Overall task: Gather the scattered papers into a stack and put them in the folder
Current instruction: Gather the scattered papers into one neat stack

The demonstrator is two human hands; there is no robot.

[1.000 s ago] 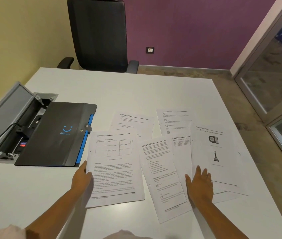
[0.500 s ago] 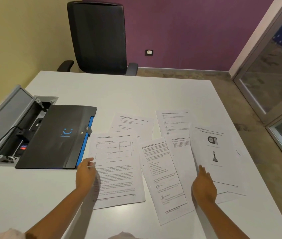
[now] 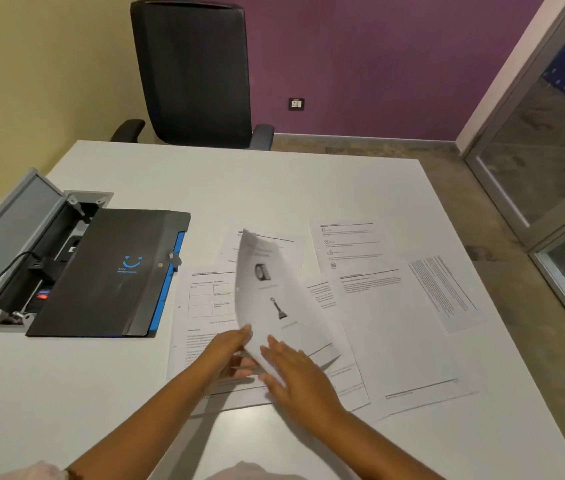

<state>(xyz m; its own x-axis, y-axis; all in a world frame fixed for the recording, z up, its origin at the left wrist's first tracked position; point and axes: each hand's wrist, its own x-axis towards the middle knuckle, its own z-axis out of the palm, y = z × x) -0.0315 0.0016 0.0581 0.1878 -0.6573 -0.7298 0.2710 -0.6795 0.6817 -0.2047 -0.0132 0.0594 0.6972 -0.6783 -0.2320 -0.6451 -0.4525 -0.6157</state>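
Several printed papers lie scattered and overlapping on the white table (image 3: 274, 188). One sheet with two pictures (image 3: 274, 292) is lifted and curls upward over the middle of the spread. My left hand (image 3: 227, 355) pinches its near-left edge, thumb on top. My right hand (image 3: 300, 374) holds the same sheet's near edge, with its fingers laid flat on the face. A sheet with a printed grid (image 3: 205, 299) lies under my left hand. More sheets (image 3: 395, 334) spread out to the right. The black folder (image 3: 111, 271) lies closed at the left, a blue edge showing.
An open cable box (image 3: 11, 258) with plugs and a raised grey lid is set into the table left of the folder, which partly covers it. A black office chair (image 3: 194, 71) stands at the far edge. The table's right edge drops to the floor beside a glass door (image 3: 551, 161).
My right hand lifted the picture sheet from the right side and swung it left over the middle. My left hand left the grid sheet's edge and took hold of the lifted sheet.
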